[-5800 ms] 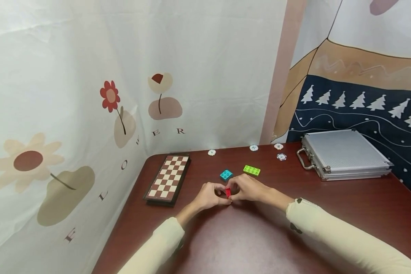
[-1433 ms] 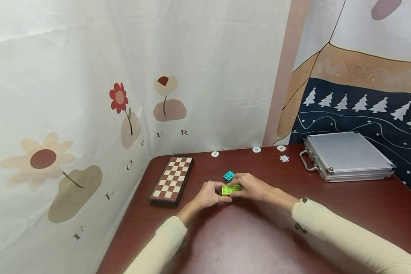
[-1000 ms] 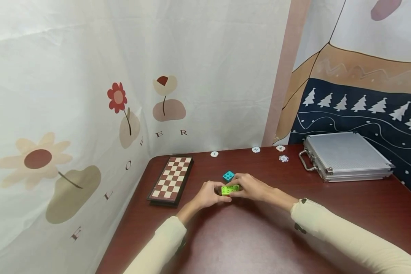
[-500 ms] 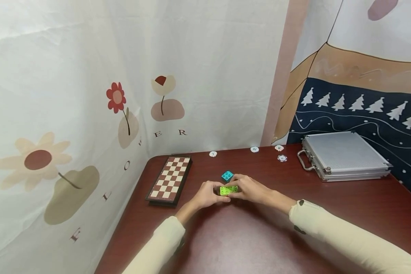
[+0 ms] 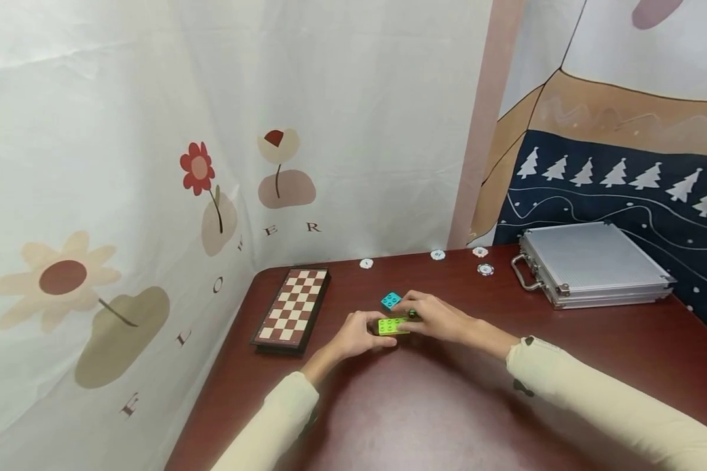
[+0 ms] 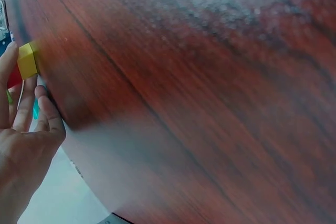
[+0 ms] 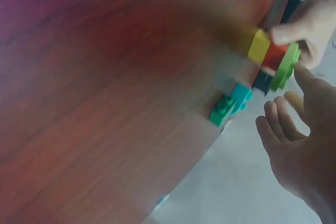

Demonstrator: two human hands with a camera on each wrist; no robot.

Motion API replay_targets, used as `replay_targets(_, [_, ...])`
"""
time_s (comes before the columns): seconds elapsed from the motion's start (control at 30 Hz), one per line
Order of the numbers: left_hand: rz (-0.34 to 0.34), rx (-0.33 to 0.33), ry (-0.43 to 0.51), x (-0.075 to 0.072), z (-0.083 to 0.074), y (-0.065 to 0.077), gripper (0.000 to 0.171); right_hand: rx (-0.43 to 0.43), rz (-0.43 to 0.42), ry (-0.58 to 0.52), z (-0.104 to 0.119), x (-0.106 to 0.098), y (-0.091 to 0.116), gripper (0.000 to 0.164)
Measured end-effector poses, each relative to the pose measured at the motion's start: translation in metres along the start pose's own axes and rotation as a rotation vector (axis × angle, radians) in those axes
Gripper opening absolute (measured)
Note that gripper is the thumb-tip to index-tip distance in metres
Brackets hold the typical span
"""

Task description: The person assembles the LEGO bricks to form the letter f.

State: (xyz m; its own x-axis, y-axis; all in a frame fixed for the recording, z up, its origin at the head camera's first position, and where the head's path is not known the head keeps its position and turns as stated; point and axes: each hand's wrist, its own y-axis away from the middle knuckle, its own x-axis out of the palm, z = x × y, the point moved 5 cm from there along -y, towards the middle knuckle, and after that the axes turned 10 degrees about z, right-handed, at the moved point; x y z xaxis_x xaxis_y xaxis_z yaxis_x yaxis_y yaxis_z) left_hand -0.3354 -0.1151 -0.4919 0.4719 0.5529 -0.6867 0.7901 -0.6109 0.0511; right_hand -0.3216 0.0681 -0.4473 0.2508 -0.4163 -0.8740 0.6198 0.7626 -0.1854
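My left hand point(image 5: 356, 337) pinches a small stack of toy building bricks between thumb and fingers. On top is a lime brick point(image 5: 389, 325); the right wrist view shows a red brick point(image 7: 275, 56) under it and a yellow brick point(image 7: 258, 46) at the bottom. My right hand point(image 5: 442, 318) is at the stack's right end, fingers spread and loosely bent. One fingertip lies at the lime brick's edge; whether it touches is unclear. Behind the hands, a blue brick point(image 5: 391, 300) rests on the table beside a dark green brick point(image 7: 221, 111), which the right hand mostly covers in the head view.
A folded chessboard point(image 5: 291, 307) lies on the left of the dark red table point(image 5: 448, 418). Several poker chips point(image 5: 438, 255) lie along the back edge. A silver case point(image 5: 595, 261) stands at the right, its handle toward the middle. Printed cloth hangs behind.
Earlier both hands held a red brick, with the lime brick on the table; now lime tops the stack. In the last half second my right hand loosened and shifted right, uncovering some dark green.
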Motion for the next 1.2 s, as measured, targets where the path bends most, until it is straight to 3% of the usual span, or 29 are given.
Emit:
replay_targets(0.2, [-0.005, -0.009, 0.017, 0.002, 0.002, -0.001, 0.037, 0.036, -0.027, -0.004, -0.025, -0.016, 0.007, 0.033])
replay_targets(0.43, [-0.026, 0.003, 0.009, 0.003, 0.003, 0.001, 0.038, 0.100, 0.025, 0.040, -0.051, -0.014, 0.011, 0.029])
replay_targets(0.8, [-0.013, -0.014, 0.032, 0.002, 0.000, 0.004, 0.043, 0.115, 0.056, 0.044, -0.059, -0.007, 0.012, 0.024])
replay_targets(1.2, [-0.037, 0.029, 0.051, -0.006, -0.008, 0.011, 0.050, 0.151, 0.023, 0.017, -0.067, -0.006, 0.014, 0.023])
